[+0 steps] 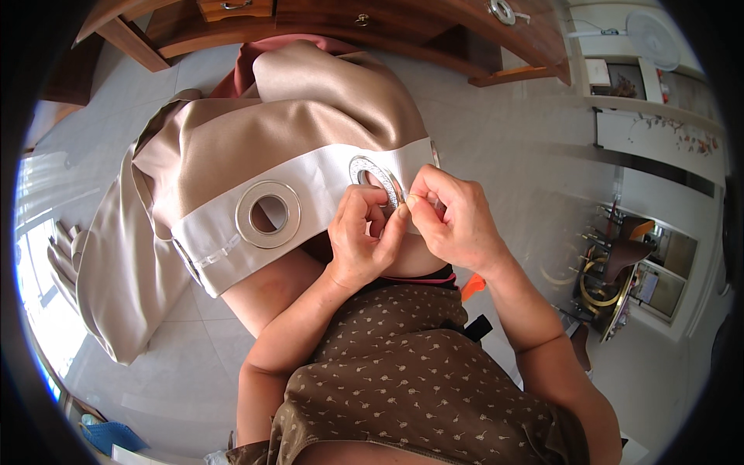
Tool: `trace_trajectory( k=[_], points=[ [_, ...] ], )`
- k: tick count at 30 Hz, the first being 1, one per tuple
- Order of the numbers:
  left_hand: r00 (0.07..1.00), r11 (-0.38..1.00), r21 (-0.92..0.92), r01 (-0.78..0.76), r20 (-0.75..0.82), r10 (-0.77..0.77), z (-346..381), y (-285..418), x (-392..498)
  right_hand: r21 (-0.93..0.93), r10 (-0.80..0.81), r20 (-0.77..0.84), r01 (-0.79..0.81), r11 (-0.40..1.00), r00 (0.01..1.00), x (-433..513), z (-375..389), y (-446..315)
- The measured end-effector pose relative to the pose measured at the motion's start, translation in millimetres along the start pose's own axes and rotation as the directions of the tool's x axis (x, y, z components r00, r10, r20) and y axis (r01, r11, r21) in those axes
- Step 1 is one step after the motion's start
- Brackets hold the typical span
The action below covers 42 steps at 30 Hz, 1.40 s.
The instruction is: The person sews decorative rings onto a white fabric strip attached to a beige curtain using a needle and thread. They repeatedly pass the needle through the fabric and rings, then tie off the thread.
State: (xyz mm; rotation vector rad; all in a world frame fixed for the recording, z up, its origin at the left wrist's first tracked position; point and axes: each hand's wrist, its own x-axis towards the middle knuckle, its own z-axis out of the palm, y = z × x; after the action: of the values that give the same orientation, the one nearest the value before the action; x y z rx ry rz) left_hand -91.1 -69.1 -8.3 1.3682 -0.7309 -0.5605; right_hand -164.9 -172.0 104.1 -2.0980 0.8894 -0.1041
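Observation:
A satin beige curtain (pixel 256 131) lies across my lap with its white header band (pixel 325 174) turned towards me. Set in the band are a round grommet (pixel 297 214) on the left and a silvery grommet ring (pixel 358 164) seen at a slant. My left hand (pixel 363 235) grips the lower right rim of that slanted ring, thumb and fingers closed on it. Close beside it, my right hand (pixel 459 221) pinches thumb against forefinger at the band next to the ring. The exact bit between those fingertips is too small to make out.
Ahead stands a wooden cabinet (pixel 325 26) with another grommet ring (pixel 501 11) on its edge. More curtain cloth (pixel 131 279) drapes to the grey tiled floor (pixel 192 325) on the left. An orange object (pixel 473 286) shows below my right forearm. At right is a white fan (pixel 654 39).

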Motion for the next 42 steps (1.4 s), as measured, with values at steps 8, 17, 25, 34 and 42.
trace_trajectory(
  k=[8, 17, 25, 34, 42],
  points=[
    [1.000, 1.000, -0.002, 0.004, 0.010, -0.004, -1.1, 0.5, 0.8, 0.058, 0.083, 0.043, -0.085, 0.995, 0.996, 1.5, -4.1, 1.0],
    [0.998, 0.998, -0.004, 0.068, 0.007, -0.068, -2.3, 1.7, 2.2, 0.065, 0.103, 0.017, -0.104, 0.992, 0.995, 3.2, -4.9, -1.2],
    [0.998, 0.997, -0.043, 0.069, -0.008, -0.069, 0.4, -3.7, -0.8, -0.226, -0.098, -0.173, 0.057, 0.972, 0.980, -3.3, 17.6, -5.2],
    [0.999, 0.997, -0.069, 0.035, -0.034, -0.037, 2.8, -5.9, -1.4, -0.351, -0.167, -0.200, 0.088, 0.932, 0.965, -2.7, 27.9, -7.4],
    [1.000, 1.000, 0.001, 0.007, -0.023, -0.007, 1.0, -1.5, 0.3, -0.111, -0.041, -0.084, 0.032, 0.993, 0.996, 5.2, 9.8, -5.1]
  ],
)
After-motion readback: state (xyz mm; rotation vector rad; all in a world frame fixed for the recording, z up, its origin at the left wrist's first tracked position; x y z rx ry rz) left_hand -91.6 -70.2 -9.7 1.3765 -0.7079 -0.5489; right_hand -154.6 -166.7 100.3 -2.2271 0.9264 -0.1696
